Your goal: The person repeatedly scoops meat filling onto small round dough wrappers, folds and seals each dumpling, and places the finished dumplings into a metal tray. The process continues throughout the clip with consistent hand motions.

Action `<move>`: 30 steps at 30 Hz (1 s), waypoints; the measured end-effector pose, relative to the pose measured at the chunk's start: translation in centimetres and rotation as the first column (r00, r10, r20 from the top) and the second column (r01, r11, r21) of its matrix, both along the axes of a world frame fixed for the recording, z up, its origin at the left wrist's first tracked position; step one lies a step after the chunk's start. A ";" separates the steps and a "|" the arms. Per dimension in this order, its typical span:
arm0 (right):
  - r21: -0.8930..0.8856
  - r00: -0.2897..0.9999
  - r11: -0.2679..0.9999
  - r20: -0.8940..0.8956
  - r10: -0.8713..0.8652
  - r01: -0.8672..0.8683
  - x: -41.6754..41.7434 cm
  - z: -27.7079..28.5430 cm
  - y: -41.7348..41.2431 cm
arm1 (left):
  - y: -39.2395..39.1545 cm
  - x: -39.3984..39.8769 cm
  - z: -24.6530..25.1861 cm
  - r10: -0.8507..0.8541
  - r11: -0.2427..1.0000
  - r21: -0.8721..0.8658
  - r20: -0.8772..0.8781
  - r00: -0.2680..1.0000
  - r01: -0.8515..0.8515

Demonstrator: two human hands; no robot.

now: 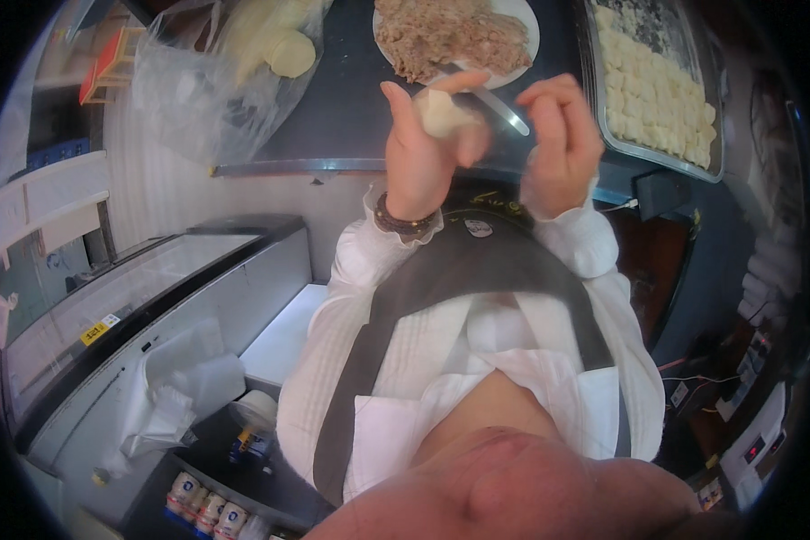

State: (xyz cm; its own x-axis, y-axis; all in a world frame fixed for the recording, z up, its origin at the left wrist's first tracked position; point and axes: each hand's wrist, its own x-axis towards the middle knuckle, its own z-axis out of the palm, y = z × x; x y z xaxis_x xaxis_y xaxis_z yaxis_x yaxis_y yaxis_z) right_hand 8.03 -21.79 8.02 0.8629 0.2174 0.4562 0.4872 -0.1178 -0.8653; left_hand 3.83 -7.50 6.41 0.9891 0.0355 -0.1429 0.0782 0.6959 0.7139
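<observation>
My left hand, palm up with a beaded bracelet at the wrist, holds a pale dough wrapper in its cupped fingers. It is folded and partly blurred, so I cannot tell whether it contains filling. Just right of it, my right hand is raised with bent fingers and nothing visible in them. Between the hands, a metal utensil's handle slants out from a white plate heaped with minced filling. Round dough wrappers lie in a clear plastic bag at the left.
A metal tray at the right holds rows of pale dumplings. The dark worktop's front edge runs before my apron. A glass-topped chest freezer stands at left, near packs of small bottles. A cable meets a dark box.
</observation>
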 end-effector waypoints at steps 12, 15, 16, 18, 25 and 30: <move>-0.160 0.972 0.985 0.213 0.103 -0.069 -0.8 -0.5 1.5 | -0.7 -0.2 -0.2 0.140 0.833 0.507 0.198 0.970 -0.223; -0.195 0.988 0.974 0.076 0.132 -0.115 0.4 0.1 -0.3 | 0.2 -0.4 -0.1 0.064 0.686 0.657 0.374 0.925 -0.313; -0.094 0.984 0.983 -0.098 0.148 -0.158 0.3 0.6 -0.3 | 0.5 -0.4 -0.3 0.038 0.605 0.712 0.422 0.906 -0.357; -0.101 0.943 0.942 -0.125 0.308 -0.321 0.0 1.4 0.1 | 0.2 -0.4 -0.6 -0.026 0.511 0.783 0.426 0.904 -0.354; 0.206 0.888 0.964 -0.392 0.240 -0.170 -0.5 0.1 0.4 | 1.4 -0.3 0.6 0.019 0.418 0.797 0.473 0.881 -0.437; 0.282 0.880 0.949 -0.403 0.250 -0.141 -0.7 -0.7 0.8 | 0.4 0.3 0.6 0.064 0.463 0.769 0.466 0.882 -0.440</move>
